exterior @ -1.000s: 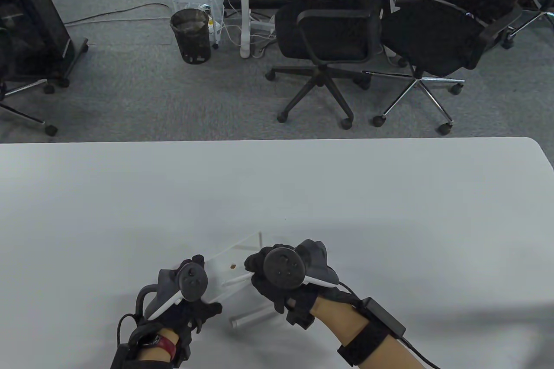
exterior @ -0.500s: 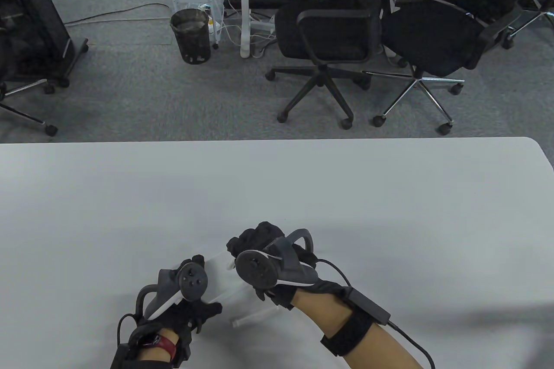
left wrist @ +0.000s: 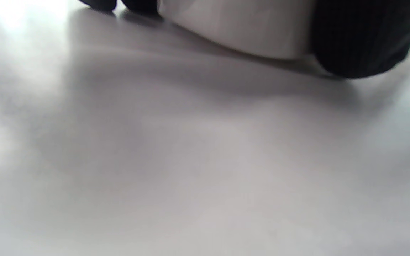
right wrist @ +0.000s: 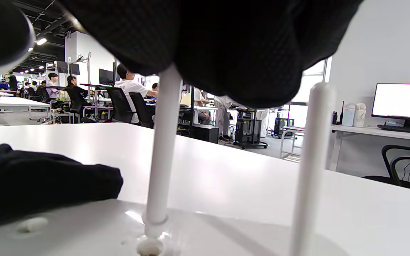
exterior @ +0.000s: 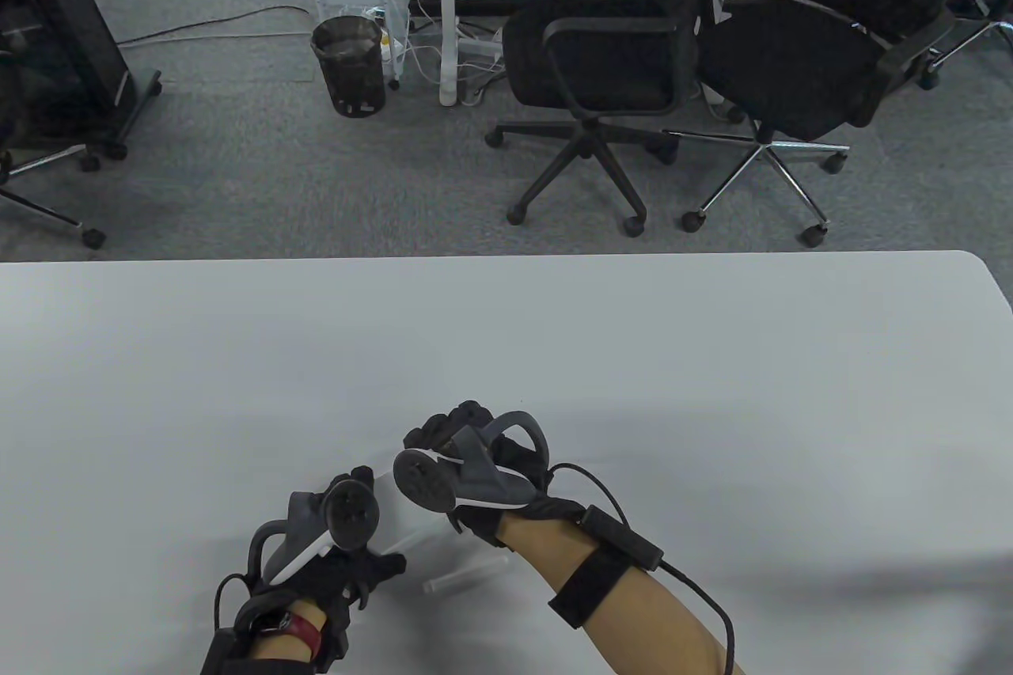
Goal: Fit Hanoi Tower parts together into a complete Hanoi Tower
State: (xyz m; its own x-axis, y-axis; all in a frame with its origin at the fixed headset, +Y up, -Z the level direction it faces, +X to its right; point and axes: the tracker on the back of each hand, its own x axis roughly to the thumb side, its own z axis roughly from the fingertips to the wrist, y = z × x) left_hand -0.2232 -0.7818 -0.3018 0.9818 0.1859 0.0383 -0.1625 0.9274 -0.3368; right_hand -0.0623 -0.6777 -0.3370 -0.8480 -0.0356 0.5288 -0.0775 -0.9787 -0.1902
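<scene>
A white Hanoi Tower base (exterior: 393, 513) lies on the table between my hands; most of it is hidden under them. My left hand (exterior: 354, 482) holds its left end, and its gloved fingers (right wrist: 37, 185) rest on the plate (right wrist: 226, 231). My right hand (exterior: 449, 428) is above the base and grips the top of a white peg (right wrist: 162, 149), which stands upright with its foot at a hole in the plate. A second white peg (right wrist: 311, 160) stands upright beside it. A loose white peg (exterior: 467, 576) lies on the table near my right wrist.
The white table (exterior: 712, 390) stretches away on all sides of the base. Its far edge (exterior: 506, 255) faces two black office chairs (exterior: 609, 58) on the carpet. In the left wrist view only the table top (left wrist: 190, 160) and the base's edge (left wrist: 244, 28) show.
My right hand has moved left and away from me over the base, turning the peg from slanted to upright on the plate. The left hand and the loose peg have stayed put.
</scene>
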